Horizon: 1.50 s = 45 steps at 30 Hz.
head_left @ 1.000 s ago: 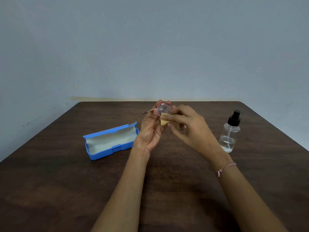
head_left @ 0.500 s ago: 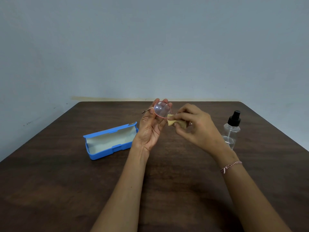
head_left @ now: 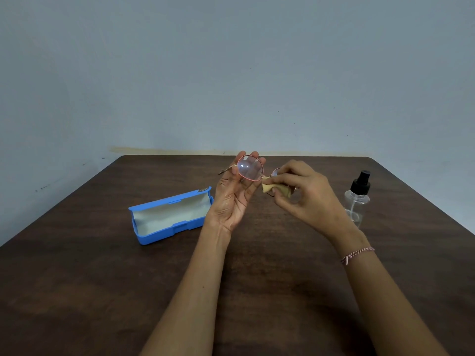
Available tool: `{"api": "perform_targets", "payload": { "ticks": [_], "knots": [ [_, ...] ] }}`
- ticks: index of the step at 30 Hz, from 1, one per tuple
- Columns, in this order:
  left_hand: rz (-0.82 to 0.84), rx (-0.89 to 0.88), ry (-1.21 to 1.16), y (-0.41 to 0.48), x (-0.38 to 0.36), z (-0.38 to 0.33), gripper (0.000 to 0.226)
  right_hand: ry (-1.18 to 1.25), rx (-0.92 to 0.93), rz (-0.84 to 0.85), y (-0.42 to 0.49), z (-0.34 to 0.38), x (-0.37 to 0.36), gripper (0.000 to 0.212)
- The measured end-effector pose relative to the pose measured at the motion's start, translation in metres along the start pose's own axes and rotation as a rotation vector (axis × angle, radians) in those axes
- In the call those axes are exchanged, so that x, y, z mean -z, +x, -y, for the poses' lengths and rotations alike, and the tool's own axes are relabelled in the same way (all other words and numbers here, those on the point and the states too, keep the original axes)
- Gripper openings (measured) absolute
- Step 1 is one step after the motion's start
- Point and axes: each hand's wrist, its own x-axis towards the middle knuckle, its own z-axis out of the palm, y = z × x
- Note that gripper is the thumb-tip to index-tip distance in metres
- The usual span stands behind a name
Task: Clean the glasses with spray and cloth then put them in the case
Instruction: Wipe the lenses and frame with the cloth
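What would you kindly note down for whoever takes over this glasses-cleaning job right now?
Left hand: holds the glasses up by one lens rim.
Right hand: grip shut on the yellow cloth at the other lens.
Blue case: open on the table, left.
Spray bottle: upright, right.
Done: wiping under way.
Left: finish wiping, put the glasses in the case.

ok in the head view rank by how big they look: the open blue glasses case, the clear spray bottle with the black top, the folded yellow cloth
1. Open blue glasses case, clearly largest.
2. Clear spray bottle with the black top.
3. Folded yellow cloth, smallest, though the right hand pinching it hides part of it, so its full size is unsure.
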Motion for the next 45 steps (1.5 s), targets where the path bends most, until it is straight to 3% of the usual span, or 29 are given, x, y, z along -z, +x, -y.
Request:
{"api": "perform_targets", "payload": {
  "ticks": [5, 16, 22, 29, 33, 36, 41, 45],
  "knots": [
    [-0.004, 0.005, 0.028, 0.0, -0.001, 0.002, 0.054, -0.003, 0.027, -0.01, 0.0, 0.002, -0.004, 0.02],
    [0.014, 0.02, -0.014, 0.0, 0.001, -0.002, 0.054, -0.028, -0.215, -0.224, -0.002, -0.014, -0.001, 0.02],
    [0.011, 0.018, -0.007, 0.001, 0.004, -0.003, 0.055, 0.445, -0.53, -0.114, -0.001, -0.017, 0.001, 0.014],
    [0.01, 0.022, 0.008, 0.0, 0.006, -0.002, 0.056, 0.833, -0.632, -0.04, -0.002, -0.017, 0.004, 0.017],
    [-0.042, 0.024, 0.103, 0.001, 0.007, 0.003, 0.063, 0.844, -0.648, 0.039, -0.005, -0.019, -0.003, 0.015],
    [-0.173, 0.047, 0.274, 0.001, 0.004, 0.01, 0.082, 0.814, -0.66, -0.049, -0.004, -0.02, -0.01, 0.016],
    [-0.219, 0.124, 0.475, -0.003, 0.001, 0.021, 0.04, 0.794, -0.712, -0.305, -0.002, -0.019, -0.014, 0.013],
    [-0.164, 0.252, 0.486, -0.008, -0.007, 0.028, 0.033, 0.801, -0.728, -0.379, -0.002, -0.016, -0.017, 0.01]
  ]
}}
